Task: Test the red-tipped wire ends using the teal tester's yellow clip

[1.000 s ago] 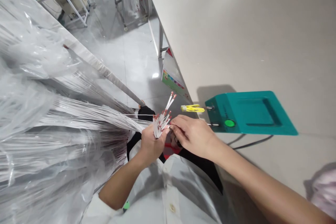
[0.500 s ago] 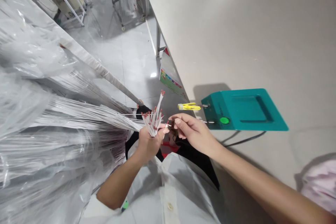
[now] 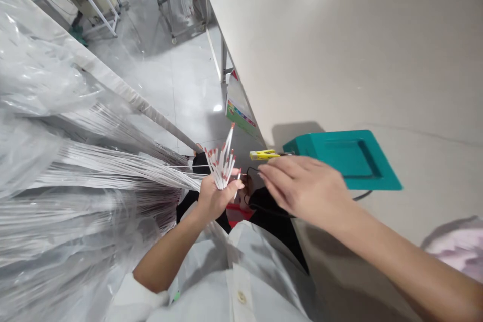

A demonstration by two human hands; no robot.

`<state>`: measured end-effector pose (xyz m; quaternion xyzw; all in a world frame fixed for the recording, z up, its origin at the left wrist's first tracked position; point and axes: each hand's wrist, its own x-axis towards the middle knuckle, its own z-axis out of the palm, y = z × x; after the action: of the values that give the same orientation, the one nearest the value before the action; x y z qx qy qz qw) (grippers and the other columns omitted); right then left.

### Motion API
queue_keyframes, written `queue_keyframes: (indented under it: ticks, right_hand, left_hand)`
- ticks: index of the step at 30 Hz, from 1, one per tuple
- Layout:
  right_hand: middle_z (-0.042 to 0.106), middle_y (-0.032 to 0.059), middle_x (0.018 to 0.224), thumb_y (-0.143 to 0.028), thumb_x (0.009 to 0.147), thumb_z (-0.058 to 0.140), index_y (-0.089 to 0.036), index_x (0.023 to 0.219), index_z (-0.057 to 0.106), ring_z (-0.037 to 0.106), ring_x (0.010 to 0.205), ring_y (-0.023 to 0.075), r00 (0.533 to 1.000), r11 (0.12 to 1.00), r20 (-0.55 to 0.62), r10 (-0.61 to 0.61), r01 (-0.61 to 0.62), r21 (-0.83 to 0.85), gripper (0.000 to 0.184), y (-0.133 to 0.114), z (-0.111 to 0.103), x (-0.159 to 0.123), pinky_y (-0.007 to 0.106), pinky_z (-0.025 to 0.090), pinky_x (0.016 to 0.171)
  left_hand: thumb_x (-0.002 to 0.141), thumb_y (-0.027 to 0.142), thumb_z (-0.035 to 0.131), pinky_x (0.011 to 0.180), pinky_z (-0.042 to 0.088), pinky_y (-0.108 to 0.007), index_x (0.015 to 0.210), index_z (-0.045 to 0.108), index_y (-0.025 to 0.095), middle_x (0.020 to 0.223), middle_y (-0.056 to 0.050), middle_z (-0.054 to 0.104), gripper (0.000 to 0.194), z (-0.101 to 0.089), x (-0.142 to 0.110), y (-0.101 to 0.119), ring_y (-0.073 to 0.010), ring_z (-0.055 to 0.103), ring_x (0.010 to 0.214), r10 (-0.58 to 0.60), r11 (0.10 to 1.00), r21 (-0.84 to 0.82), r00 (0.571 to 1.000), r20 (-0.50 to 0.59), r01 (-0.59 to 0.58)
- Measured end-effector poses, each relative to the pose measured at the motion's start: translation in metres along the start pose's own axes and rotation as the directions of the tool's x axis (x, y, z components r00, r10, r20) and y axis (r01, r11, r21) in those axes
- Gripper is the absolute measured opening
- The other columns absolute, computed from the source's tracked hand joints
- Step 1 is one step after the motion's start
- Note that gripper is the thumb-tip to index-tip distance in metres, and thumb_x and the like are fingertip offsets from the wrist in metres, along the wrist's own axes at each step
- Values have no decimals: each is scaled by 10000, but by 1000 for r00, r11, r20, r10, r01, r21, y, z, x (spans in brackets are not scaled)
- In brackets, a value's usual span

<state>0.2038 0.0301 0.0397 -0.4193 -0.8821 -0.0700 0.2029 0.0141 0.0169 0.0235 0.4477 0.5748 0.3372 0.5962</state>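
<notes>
Gripping the bundle of white wires (image 3: 222, 168) in left hand (image 3: 213, 198), closed round it below the reddish tips, left of the table (image 3: 339, 50). Holding right hand (image 3: 311, 188) part-curled, just beside yellow clip (image 3: 263, 155), overlapping teal bench unit (image 3: 385, 173) in view. Can't tell if gripping anything there. Seeing pink cloth (image 3: 458, 249) on table, lower right.

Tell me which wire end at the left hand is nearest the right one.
The lone red-tipped one by the thumb of the left hand; it stands apart from the fanned bunch, toward the right hand.
</notes>
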Motion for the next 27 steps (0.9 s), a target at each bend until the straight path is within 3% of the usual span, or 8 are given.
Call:
queue_keyframes:
  ticks: [3,7,9,12,18,23,27]
  right_hand:
    - [662,176,1003,-263,861,455,-108,1109,612,576,934,318,988,993,130,81,-68,-101,332,20,-4,3,453,382,812]
    - [681,146,954,-124,853,413,-111,1089,616,571,962,310,909,984,401,114,-48,-171,312,31,-7,14,524,294,911]
    - [682,123,973,-130,859,423,-147,1077,618,579,947,285,872,979,468,147,-61,-195,293,32,-10,20,519,273,930]
    - [684,104,972,-185,859,464,-171,993,638,590,932,265,856,979,490,164,-81,-186,220,32,-13,28,496,277,936]
    - [694,82,781,-73,798,476,-158,737,634,623,840,238,841,983,519,151,-75,-165,189,35,-12,32,487,272,967]
    - [694,92,774,-41,771,479,-160,723,628,630,828,248,839,985,520,158,-98,-141,197,35,-13,32,534,268,974]
    - [695,102,819,-68,788,485,-159,770,644,625,863,257,839,984,518,166,-109,-140,184,35,-13,31,558,253,990]
  left_hand:
    - [697,251,628,474,376,-221,1207,542,110,494,66,512,536,3,11,7,-73,430,428,11,995,-97,999,52,-6]
    - [710,266,621,440,343,-215,1231,540,98,574,27,586,553,8,25,7,-55,413,409,43,988,-150,993,111,-26]
    - [714,285,631,436,338,-214,1216,559,105,644,-3,627,538,11,30,4,-50,424,416,54,986,-165,991,121,-34]
    - [709,313,656,442,345,-214,1217,566,110,668,-17,638,554,13,35,1,-49,428,426,55,982,-188,991,124,-31]
    - [696,321,675,452,354,-221,1230,558,89,667,-28,646,593,18,41,2,-54,426,437,48,982,-187,992,115,-25]
    - [663,234,671,451,351,-224,1179,606,103,619,-9,636,537,23,43,8,-59,393,431,-26,993,-112,998,51,31]
    - [662,206,664,594,443,-254,1108,664,134,658,-24,668,451,23,44,9,-121,528,558,30,999,25,1000,6,-30]
